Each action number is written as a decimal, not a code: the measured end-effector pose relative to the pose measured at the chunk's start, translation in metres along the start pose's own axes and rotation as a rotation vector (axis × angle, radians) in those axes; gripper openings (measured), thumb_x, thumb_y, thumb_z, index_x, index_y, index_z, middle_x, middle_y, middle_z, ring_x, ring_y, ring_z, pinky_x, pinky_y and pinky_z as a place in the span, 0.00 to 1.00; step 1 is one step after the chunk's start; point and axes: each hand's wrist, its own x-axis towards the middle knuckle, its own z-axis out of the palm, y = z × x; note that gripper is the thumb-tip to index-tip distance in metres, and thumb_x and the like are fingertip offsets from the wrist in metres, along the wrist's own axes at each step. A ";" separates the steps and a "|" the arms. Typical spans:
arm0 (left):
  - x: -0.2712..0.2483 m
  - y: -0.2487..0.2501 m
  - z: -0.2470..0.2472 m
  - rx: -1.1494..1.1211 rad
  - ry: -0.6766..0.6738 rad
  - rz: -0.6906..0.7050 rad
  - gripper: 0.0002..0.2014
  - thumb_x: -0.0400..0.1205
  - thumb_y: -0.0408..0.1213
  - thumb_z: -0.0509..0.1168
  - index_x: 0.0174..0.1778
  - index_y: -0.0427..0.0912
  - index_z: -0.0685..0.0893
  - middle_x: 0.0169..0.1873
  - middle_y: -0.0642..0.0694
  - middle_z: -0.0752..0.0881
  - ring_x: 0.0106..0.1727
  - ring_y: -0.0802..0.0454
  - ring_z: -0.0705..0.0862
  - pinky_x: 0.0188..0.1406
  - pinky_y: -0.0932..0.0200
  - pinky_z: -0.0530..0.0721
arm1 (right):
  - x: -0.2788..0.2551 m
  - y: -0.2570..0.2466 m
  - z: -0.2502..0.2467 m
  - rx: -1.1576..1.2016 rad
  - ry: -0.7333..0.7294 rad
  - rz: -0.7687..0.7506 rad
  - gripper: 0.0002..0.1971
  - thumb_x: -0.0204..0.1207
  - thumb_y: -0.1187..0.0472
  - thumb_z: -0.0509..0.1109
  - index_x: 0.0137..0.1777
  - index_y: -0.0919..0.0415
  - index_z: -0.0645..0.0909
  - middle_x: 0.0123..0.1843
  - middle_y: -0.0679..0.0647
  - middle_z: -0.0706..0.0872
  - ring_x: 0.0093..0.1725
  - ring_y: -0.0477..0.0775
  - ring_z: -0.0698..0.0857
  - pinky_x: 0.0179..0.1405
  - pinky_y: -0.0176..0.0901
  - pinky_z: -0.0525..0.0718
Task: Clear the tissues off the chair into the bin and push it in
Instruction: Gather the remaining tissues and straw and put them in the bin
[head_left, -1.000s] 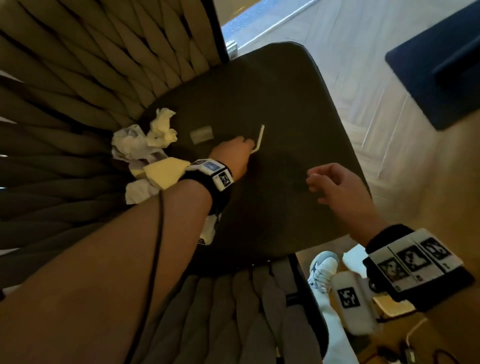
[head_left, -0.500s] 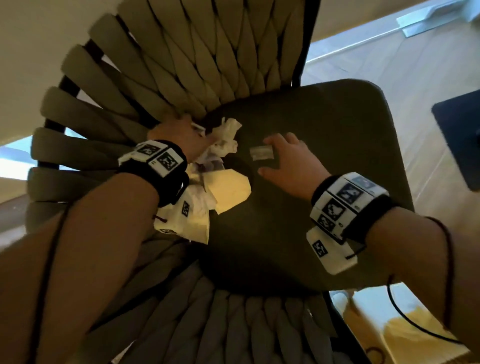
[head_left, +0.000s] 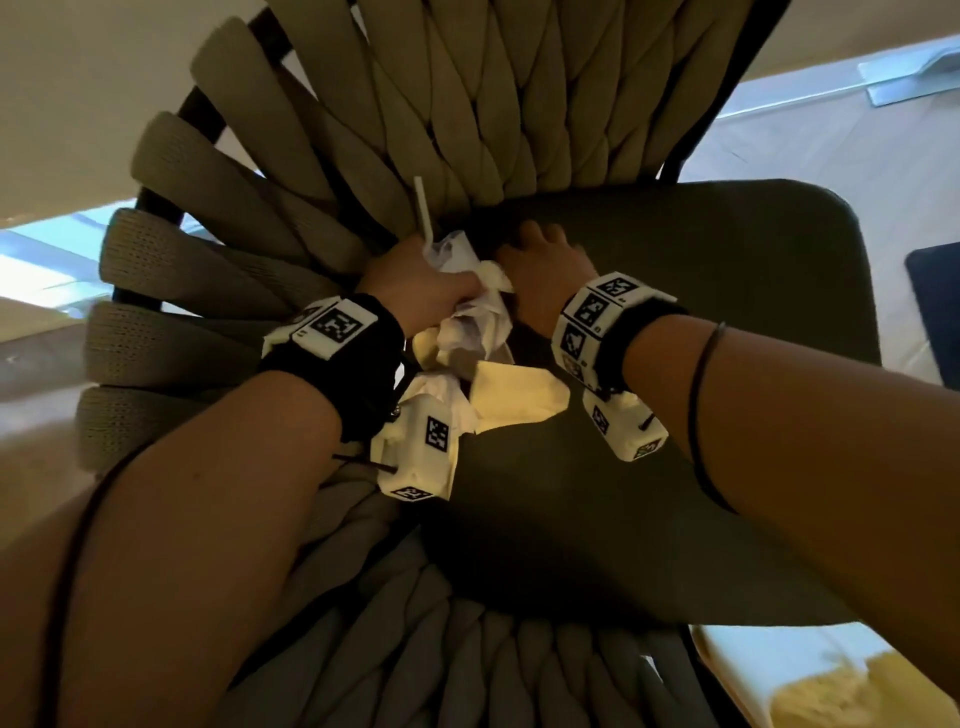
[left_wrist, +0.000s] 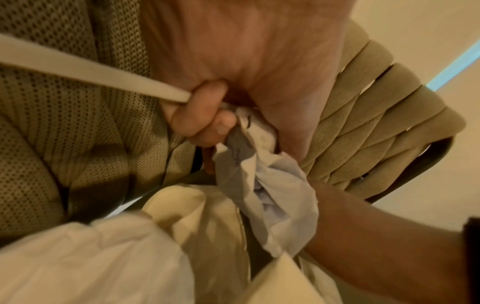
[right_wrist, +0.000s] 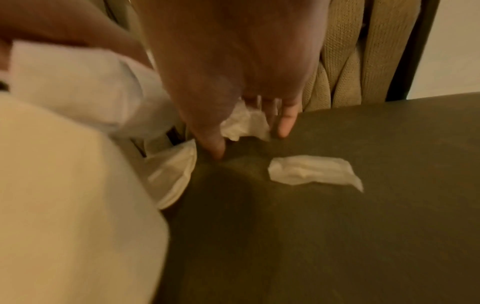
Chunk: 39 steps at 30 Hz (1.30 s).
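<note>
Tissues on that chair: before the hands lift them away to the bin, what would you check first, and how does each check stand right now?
1. Left hand grips the crumpled tissues: ok.
2. White strip held in the same fist: ok.
3. Right hand has hold of the small wad: cannot tell; its fingers only reach around it.
4. Flat tissue scrap picked up: not ok, it lies loose on the seat.
5. Yellowish napkin secured: cannot tell.
6. Bin within sight: not ok, no view shows it.
</note>
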 end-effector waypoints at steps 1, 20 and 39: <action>-0.003 0.001 -0.002 -0.042 0.012 0.019 0.14 0.71 0.49 0.66 0.32 0.41 0.82 0.34 0.40 0.84 0.43 0.39 0.85 0.39 0.53 0.80 | 0.000 0.002 0.000 0.014 0.012 0.012 0.29 0.76 0.51 0.67 0.77 0.53 0.66 0.76 0.61 0.67 0.73 0.68 0.67 0.66 0.62 0.72; -0.071 0.090 0.049 -0.374 -0.206 0.209 0.27 0.71 0.52 0.74 0.63 0.50 0.73 0.57 0.51 0.83 0.58 0.54 0.82 0.60 0.49 0.83 | -0.158 0.052 -0.007 1.626 -0.026 0.145 0.31 0.68 0.68 0.71 0.72 0.58 0.68 0.55 0.50 0.84 0.48 0.44 0.89 0.44 0.41 0.86; -0.080 0.079 0.072 0.043 -0.096 0.137 0.33 0.75 0.61 0.65 0.75 0.54 0.67 0.74 0.46 0.68 0.74 0.46 0.70 0.69 0.45 0.75 | -0.187 0.100 0.021 1.718 0.377 0.698 0.13 0.71 0.57 0.75 0.51 0.49 0.74 0.56 0.57 0.85 0.53 0.58 0.88 0.45 0.51 0.87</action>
